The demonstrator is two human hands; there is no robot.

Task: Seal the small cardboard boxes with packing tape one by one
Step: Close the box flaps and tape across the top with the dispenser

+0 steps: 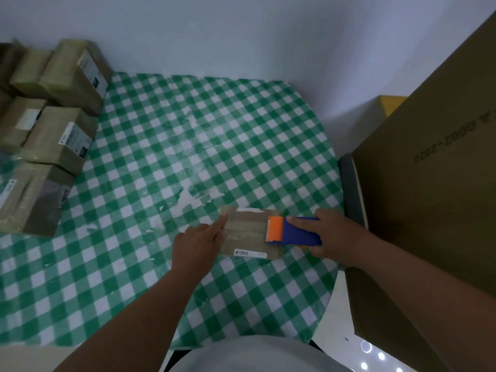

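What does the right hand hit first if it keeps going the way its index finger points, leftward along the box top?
Likely the left hand, whose fingers press the far end of the small box. The right hand holds the tape dispenser between them; depth unclear.

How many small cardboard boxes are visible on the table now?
About 7: one under the hands, and six stacked at the left, plus a dark one at the edge. More may be hidden past the frame edge.
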